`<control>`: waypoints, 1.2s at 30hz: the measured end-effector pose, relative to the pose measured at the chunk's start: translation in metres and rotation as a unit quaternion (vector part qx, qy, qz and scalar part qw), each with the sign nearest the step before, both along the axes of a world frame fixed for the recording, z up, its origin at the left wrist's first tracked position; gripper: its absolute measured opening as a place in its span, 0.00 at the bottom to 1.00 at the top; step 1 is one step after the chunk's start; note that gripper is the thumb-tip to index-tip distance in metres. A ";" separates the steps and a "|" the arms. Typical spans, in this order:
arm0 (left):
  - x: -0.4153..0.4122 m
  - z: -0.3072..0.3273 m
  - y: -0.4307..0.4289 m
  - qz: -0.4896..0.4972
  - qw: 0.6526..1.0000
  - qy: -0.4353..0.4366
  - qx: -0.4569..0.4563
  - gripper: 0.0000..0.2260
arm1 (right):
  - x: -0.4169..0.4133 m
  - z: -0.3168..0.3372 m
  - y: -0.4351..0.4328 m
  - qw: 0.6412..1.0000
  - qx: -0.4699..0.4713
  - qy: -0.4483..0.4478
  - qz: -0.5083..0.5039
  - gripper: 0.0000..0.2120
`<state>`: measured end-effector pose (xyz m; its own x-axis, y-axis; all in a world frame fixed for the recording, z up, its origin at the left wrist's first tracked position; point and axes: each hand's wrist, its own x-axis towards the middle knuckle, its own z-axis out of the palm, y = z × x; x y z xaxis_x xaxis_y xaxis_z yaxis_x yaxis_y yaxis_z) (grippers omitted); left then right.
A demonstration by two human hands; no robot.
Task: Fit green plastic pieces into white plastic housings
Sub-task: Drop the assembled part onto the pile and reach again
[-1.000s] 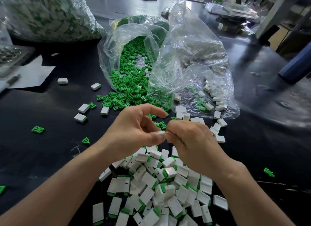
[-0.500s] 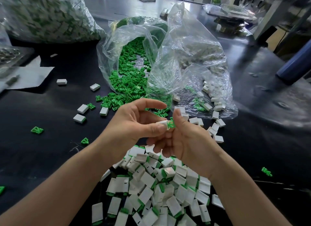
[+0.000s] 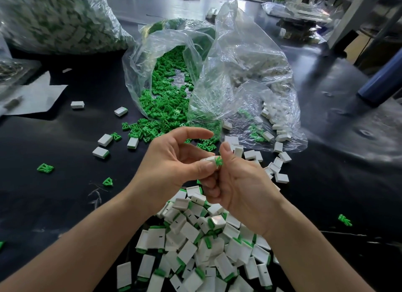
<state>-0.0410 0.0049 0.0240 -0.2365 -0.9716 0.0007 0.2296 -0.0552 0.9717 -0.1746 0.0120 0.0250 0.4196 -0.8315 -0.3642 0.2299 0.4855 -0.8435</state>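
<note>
The left hand (image 3: 174,167) is pinching a white housing (image 3: 207,159) lying crosswise (mostly hidden); the right hand (image 3: 237,183) is pinching a ribbed green piece (image 3: 218,161) at its right end.

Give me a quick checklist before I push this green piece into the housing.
1. Grip on housing by left hand: ok.
2. Grip on green piece by right hand: ok.
3. Contact of green piece with housing end: ok.
4. Orientation to the slot: cannot tell.
5. Seating: not ok, green piece sticks out.
6. Drop spot, pile under the hands: ok.
</note>
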 end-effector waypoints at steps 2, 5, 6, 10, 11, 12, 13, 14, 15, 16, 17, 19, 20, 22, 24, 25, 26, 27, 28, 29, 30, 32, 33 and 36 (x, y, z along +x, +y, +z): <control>-0.001 0.000 0.001 0.003 1.000 0.016 0.005 0.20 | 0.001 -0.002 0.002 1.000 -0.014 -0.016 0.002 0.25; -0.002 0.000 0.001 0.002 0.999 0.040 0.017 0.20 | 0.003 -0.005 0.002 0.999 -0.025 -0.027 0.011 0.34; -0.002 0.000 0.001 0.001 0.999 0.044 0.017 0.21 | 0.003 -0.005 0.002 0.999 -0.027 -0.030 0.017 0.35; -0.001 0.003 0.001 0.001 0.999 0.049 0.009 0.21 | 0.000 -0.003 0.000 0.998 -0.019 -0.046 0.035 0.34; 0.000 0.003 0.001 0.000 0.999 0.046 0.005 0.21 | 0.000 -0.002 0.000 0.998 -0.022 -0.048 0.036 0.31; 0.000 0.003 0.001 0.000 0.999 0.043 0.000 0.20 | -0.001 -0.002 0.001 0.998 -0.026 -0.045 0.035 0.27; 0.000 0.003 0.001 -0.002 0.999 0.039 -0.005 0.18 | -0.001 -0.001 0.001 0.998 -0.031 -0.037 0.031 0.23; 0.001 0.003 0.001 -0.004 0.999 0.036 -0.009 0.17 | -0.002 -0.001 0.001 0.999 -0.036 -0.027 0.026 0.20; 0.001 0.003 0.001 -0.003 0.999 0.034 -0.012 0.16 | -0.002 -0.001 0.001 0.999 -0.043 -0.013 0.021 0.19; 0.002 0.003 0.001 -0.001 0.999 0.029 -0.015 0.15 | -0.002 -0.001 0.000 0.998 -0.052 0.006 0.015 0.18; 0.002 0.003 0.000 0.003 1.000 0.022 -0.018 0.15 | -0.003 -0.002 0.000 0.998 -0.062 0.027 0.011 0.18; 0.002 0.003 0.000 0.006 1.000 0.010 -0.024 0.15 | -0.005 -0.003 -0.001 0.994 -0.085 0.066 0.008 0.19; 0.002 0.003 0.000 0.005 1.000 0.007 -0.026 0.15 | -0.006 -0.004 -0.001 0.992 -0.097 0.081 0.010 0.19; 0.002 0.003 0.000 0.002 1.000 0.007 -0.029 0.15 | -0.007 -0.005 -0.001 0.988 -0.119 0.094 0.013 0.19; 0.002 0.003 0.000 -0.001 0.999 0.016 -0.030 0.14 | -0.008 -0.006 -0.001 0.987 -0.129 0.092 0.011 0.18; 0.002 0.003 0.000 -0.002 0.999 0.019 -0.032 0.14 | -0.009 -0.006 -0.001 0.987 -0.130 0.089 0.011 0.18; 0.002 0.003 0.000 -0.004 0.999 0.021 -0.035 0.14 | -0.009 -0.006 -0.001 0.987 -0.132 0.087 0.011 0.17; 0.002 0.003 0.000 -0.005 0.999 0.021 -0.037 0.14 | -0.010 -0.006 -0.001 0.987 -0.134 0.086 0.012 0.17; 0.002 0.003 0.000 -0.004 0.999 0.022 -0.038 0.14 | -0.010 -0.006 -0.001 0.987 -0.135 0.087 0.012 0.17; 0.002 0.003 0.000 -0.003 0.999 0.022 -0.039 0.14 | -0.010 -0.006 -0.001 0.987 -0.137 0.088 0.012 0.18; 0.002 0.003 0.000 -0.002 0.999 0.022 -0.039 0.14 | -0.010 -0.006 -0.001 0.987 -0.137 0.089 0.012 0.18; 0.001 0.003 0.001 -0.002 0.999 0.024 -0.039 0.14 | -0.010 -0.005 -0.001 0.987 -0.135 0.090 0.011 0.19; 0.001 0.003 0.001 -0.003 0.999 0.025 -0.039 0.14 | -0.010 -0.005 -0.001 0.987 -0.135 0.090 0.011 0.19; 0.001 0.003 0.000 -0.001 0.999 0.018 -0.043 0.15 | -0.009 -0.005 -0.001 0.986 -0.133 0.097 0.013 0.19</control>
<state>-0.0399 0.0054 0.0269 -0.2371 -0.9671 0.0923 0.2640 0.0273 0.9641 -0.1836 0.0109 0.0198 0.3856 -0.8983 -0.2105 0.0417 0.2449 -0.9686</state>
